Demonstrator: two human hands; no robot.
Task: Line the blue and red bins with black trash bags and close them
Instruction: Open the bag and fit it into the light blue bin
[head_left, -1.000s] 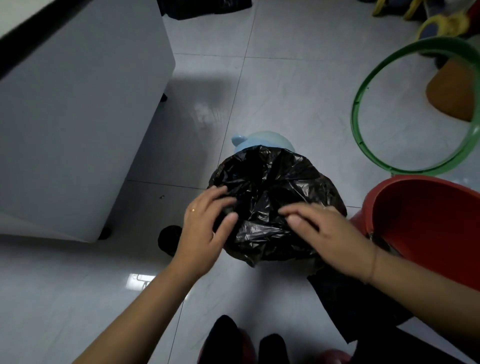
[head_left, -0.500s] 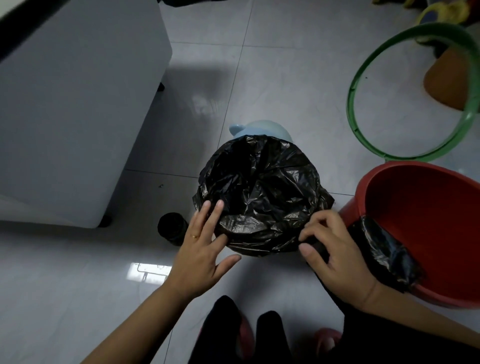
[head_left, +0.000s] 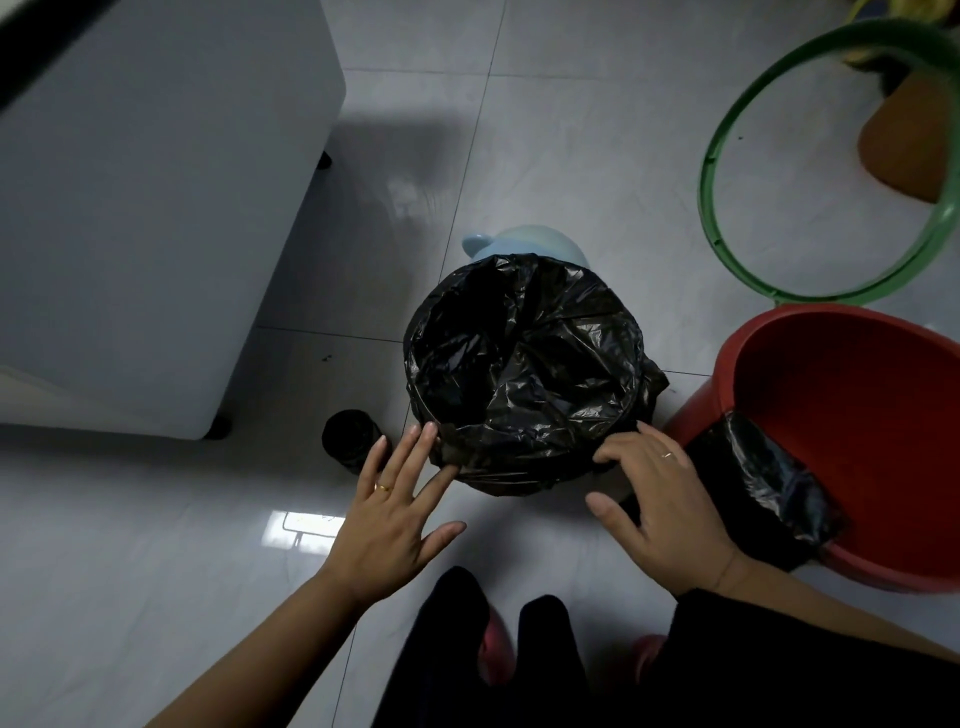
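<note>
Black trash bag (head_left: 524, 364) lines the blue bin (head_left: 530, 243) at frame centre, folded over its rim. Left hand (head_left: 397, 512), fingers spread, touches the bag's lower edge; right hand (head_left: 662, 506) pinches it. Red bin (head_left: 852, 415) stands at right.

Two hands (head_left: 387, 525) (head_left: 662, 509), two bins (head_left: 535, 241) (head_left: 852, 395), two black bags (head_left: 524, 364) (head_left: 763, 483), one bag roll (head_left: 349, 439), one green hoop (head_left: 727, 249).
</note>
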